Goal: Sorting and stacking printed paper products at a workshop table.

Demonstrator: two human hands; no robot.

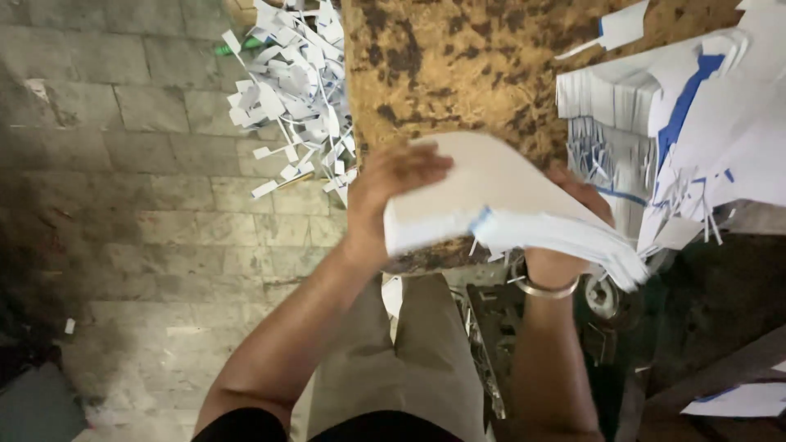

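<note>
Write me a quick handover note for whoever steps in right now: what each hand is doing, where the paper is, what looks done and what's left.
Left hand: gripping the near left end of a thick stack of white sheets, fingers over the top.
Right hand: under the stack's right side, mostly hidden by it; metal bangle on the wrist.
The stack is bent and held over the edge of the mottled brown table.
Done, by the look of it: trimmed paper scraps heaped to the left of the table.
Left: more white and blue sheets piled on the table's right, with loose strips around them.
</note>
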